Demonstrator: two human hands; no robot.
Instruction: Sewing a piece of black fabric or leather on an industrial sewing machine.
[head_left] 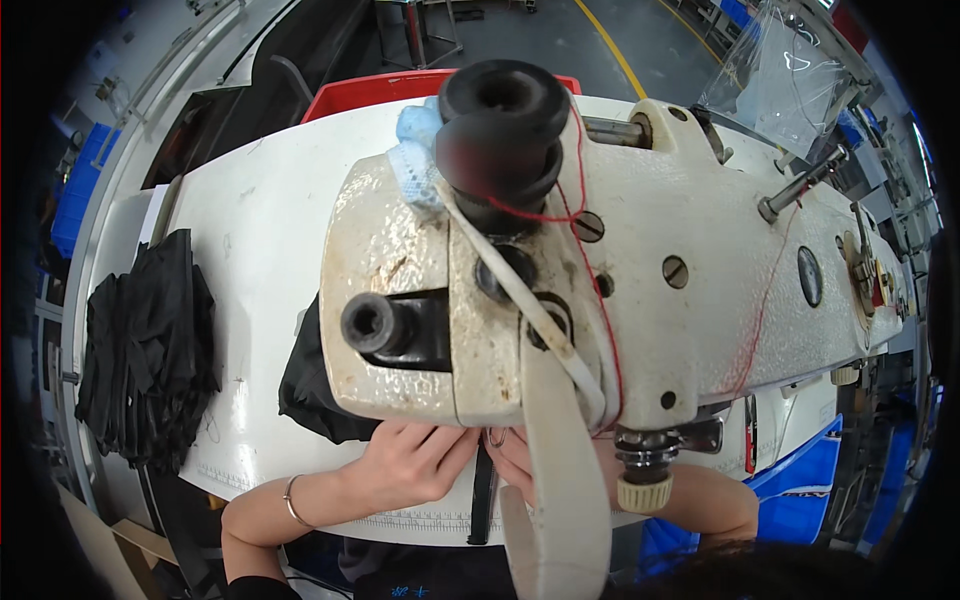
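The cream sewing machine head [400, 270] fills the middle of the view and covers the stitching area. My left hand [418, 462] sits just below its front edge, fingers bent and pressed together, the tips out of sight. Close on its right is my right hand [513, 466], partly behind a pale curved lever [565, 470]; its fingertips are hidden too. A narrow black strip [482, 500] runs between the two hands toward the table's near edge. Left of the machine head, black fabric [322, 395] shows from underneath, near my left fingers.
A stack of black fabric pieces [150, 345] lies on the left of the white table [255, 230]. Red thread [612, 345] hangs over the machine. Behind it stands a red bin [385, 88]; a blue bin [800, 490] is at the lower right.
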